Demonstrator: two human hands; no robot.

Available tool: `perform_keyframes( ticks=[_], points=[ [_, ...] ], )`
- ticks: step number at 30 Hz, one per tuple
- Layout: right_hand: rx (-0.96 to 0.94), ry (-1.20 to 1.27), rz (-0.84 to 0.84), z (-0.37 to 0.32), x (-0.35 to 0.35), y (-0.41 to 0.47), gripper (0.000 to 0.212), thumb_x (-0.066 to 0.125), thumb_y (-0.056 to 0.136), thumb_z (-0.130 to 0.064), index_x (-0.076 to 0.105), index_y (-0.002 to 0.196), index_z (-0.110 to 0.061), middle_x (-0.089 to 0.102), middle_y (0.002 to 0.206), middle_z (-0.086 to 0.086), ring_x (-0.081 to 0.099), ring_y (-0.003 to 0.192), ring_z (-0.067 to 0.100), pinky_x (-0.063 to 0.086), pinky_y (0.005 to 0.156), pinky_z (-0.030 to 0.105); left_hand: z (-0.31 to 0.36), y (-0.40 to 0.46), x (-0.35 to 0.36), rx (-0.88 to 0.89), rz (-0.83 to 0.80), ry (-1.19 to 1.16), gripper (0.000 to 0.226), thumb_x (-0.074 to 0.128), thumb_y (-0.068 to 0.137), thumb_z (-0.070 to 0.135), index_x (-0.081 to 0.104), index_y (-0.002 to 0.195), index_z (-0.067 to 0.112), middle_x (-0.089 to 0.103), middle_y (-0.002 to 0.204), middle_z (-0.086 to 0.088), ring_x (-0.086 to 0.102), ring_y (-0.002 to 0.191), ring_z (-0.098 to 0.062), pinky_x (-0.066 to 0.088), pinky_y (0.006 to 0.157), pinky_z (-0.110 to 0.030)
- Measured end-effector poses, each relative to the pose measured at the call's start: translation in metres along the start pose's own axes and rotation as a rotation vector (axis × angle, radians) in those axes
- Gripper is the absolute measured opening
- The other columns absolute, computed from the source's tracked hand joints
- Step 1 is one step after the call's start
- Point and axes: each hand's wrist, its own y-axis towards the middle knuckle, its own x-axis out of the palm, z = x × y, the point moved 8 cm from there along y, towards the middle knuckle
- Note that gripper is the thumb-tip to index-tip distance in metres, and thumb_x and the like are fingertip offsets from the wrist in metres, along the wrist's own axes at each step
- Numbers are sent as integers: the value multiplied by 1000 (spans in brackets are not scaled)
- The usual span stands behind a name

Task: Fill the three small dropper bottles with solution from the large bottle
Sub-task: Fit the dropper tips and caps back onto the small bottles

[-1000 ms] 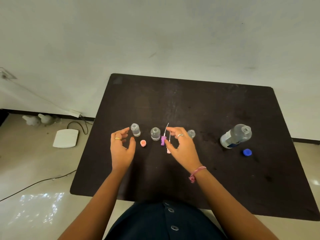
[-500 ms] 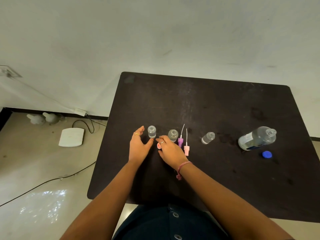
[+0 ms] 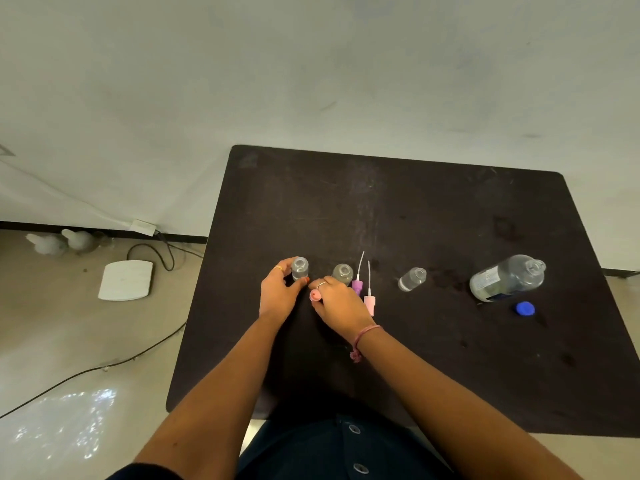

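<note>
Small clear plastic dropper bottle (image 3: 300,268) stands upright on the dark table (image 3: 415,358), your left hand (image 3: 279,294) curled round it. Your right hand (image 3: 337,299) pinches a round pink cap (image 3: 314,295) just beside.

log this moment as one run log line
left hand: grips leftmost small bottle | right hand: pinches pink cap | large bottle: open, untouched | blue cap: on table

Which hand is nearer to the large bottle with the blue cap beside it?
Right. The right hand lies far left of the large bottle, pinching a pink cap; the left hand is farther left, gripping the leftmost small bottle.
</note>
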Motion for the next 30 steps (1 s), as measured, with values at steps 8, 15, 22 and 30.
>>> perform_keyframes(
  ticks=[8, 15, 22, 30],
  points=[
    [-8, 190, 312, -3, -77, -25, 26, 59, 90, -20, 66, 115, -18, 62, 112, -1, 61, 99, 11, 44, 84, 17, 17, -6, -10, 48, 60, -109, 46, 73, 80, 12, 55, 121, 25, 58, 123, 6, 53, 116, -8, 44, 100, -28],
    [-99, 443, 510, 5, -163, -35, 30, 70, 80, -5, 70, 108, -14, 59, 98, 0, 63, 83, 6, 48, 77, 9, 78, -26, -37, 182, 198, -235, 43, 76, 78, 14, 55, 110, 34, 58, 116, 10, 58, 104, -7, 43, 77, -9],
    [-140, 597, 462, -1, -235, -36, 37, 70, 83, -12, 66, 119, -21, 57, 101, -7, 61, 90, -2, 47, 80, 11, 155, -53, -54, 347, 287, -327, 41, 78, 77, 18, 56, 107, 36, 59, 110, 12, 60, 98, -1, 47, 72, -4],
    [-273, 805, 415, -22, -322, -39, 26, 74, 81, -9, 63, 103, -17, 69, 98, 6, 66, 89, 19, 54, 83, 30, 228, -76, -69, 457, 300, -428, 40, 79, 76, 20, 60, 110, 29, 64, 111, 7, 62, 96, -3, 48, 71, -6]
  ],
)
